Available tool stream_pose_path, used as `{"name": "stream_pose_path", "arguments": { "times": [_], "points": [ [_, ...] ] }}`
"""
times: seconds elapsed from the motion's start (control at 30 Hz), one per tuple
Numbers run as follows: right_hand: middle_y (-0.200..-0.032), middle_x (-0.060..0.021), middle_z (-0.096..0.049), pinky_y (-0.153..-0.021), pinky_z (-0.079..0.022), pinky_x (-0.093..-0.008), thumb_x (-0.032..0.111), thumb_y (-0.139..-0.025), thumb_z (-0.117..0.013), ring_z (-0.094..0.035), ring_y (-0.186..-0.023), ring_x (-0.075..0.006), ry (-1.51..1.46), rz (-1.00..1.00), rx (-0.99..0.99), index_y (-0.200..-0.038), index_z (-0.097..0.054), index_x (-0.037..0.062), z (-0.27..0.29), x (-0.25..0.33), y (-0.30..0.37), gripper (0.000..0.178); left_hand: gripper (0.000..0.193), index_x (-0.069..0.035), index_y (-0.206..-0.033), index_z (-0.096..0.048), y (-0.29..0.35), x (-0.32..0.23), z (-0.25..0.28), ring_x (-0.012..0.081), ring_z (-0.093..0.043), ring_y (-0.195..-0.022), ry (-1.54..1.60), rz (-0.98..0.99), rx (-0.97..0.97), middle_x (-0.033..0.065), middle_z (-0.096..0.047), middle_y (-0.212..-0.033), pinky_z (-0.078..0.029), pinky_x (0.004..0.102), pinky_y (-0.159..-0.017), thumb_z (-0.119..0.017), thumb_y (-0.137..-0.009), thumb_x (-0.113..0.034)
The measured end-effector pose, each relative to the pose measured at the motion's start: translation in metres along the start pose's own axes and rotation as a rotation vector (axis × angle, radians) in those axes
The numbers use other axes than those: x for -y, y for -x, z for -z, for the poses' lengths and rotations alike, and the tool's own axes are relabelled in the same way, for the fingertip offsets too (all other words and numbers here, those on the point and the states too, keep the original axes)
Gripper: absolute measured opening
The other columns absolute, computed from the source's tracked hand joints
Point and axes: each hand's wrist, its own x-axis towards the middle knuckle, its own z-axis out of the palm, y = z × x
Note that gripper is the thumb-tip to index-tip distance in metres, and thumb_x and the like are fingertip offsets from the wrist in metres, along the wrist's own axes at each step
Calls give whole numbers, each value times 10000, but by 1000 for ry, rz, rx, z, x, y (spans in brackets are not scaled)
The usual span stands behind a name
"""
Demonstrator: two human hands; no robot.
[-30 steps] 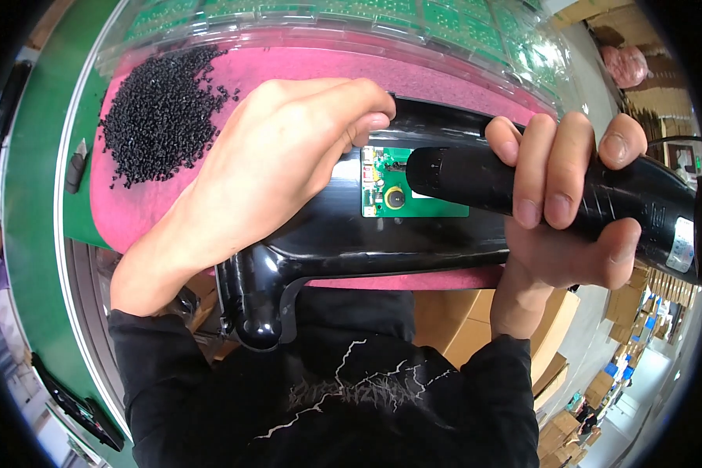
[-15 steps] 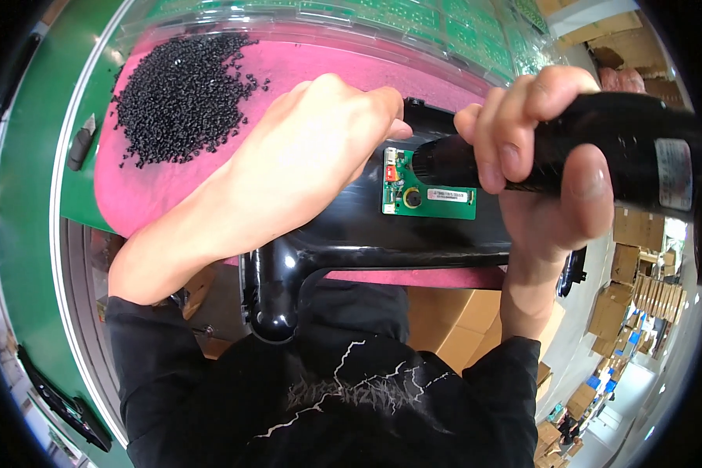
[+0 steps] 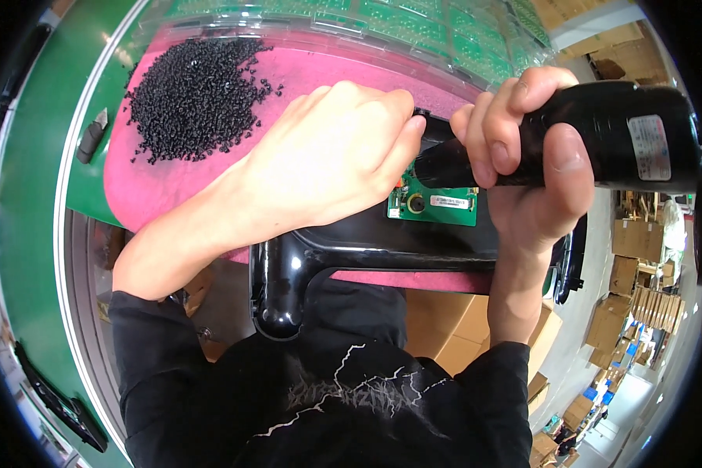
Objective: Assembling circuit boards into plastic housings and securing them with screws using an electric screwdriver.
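My right hand [image 3: 522,148] is wrapped round a thick black electric screwdriver [image 3: 600,129], lying nearly level with its narrow nose pointing left. That nose is over a green circuit board [image 3: 437,212] with a white label and a round black part. The board sits in a glossy black plastic housing [image 3: 351,249]. Curled closed beside the nose, my left hand [image 3: 335,148] covers the board's upper left corner; whatever its fingertips pinch is hidden. Farther left, a heap of small black screws [image 3: 199,97] lies on the pink mat [image 3: 156,187].
Clear plastic trays with green circuit boards [image 3: 413,27] stand along the far side. A utility knife [image 3: 92,139] lies on the green table [image 3: 47,234] at left. Cardboard boxes [image 3: 636,238] are stacked on the floor at right, and another carton [image 3: 444,320] stands below the housing.
My left hand has shifted right, closer to the screwdriver's nose, and now hides more of the board. The screwdriver in my right hand has moved slightly left relative to the frame.
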Motion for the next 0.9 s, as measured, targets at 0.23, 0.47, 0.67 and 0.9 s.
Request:
{"name": "stream_pose_path", "arguments": {
  "times": [0.23, 0.47, 0.67, 0.9],
  "points": [
    [-647, 38, -469, -663, -366, -279, 404, -875, -585, -419, -515, -84, -412, 66, -169, -1030, -502, 98, 11, 13, 15, 353, 170, 37, -858, -572, 0, 19, -9, 360, -635, -725, 182, -183, 133, 173, -621, -757, -493, 401, -649, -667, -859, -105],
    [-667, 45, -499, -714, -372, -271, 353, -847, -632, -478, -554, -63, -589, 193, -132, -1007, -488, 109, 22, 28, 23, 326, 173, 34, -822, -653, -4, 6, 3, 135, -644, -621, 395, -64, 248, 75, -686, -732, -485, 287, -549, -768, -791, -91],
    [-697, 40, -521, -748, -389, -283, 350, -835, -656, -505, -570, -77, -541, 218, -80, -1056, -489, 113, 17, 26, 28, 365, 177, 10, -778, -670, -3, 6, -2, 100, -646, -641, 382, 17, 244, 51, -695, -723, -466, 235, -541, -809, -759, -97],
    [-730, 34, -542, -755, -390, -286, 349, -829, -680, -516, -587, -81, -352, 268, -50, -1091, -478, 113, 24, 28, 38, 406, 192, 21, -811, -656, -4, 5, 1, 158, -667, -669, 278, -34, 244, 82, -691, -748, -516, 298, -602, -801, -743, -85]
  ]
}}
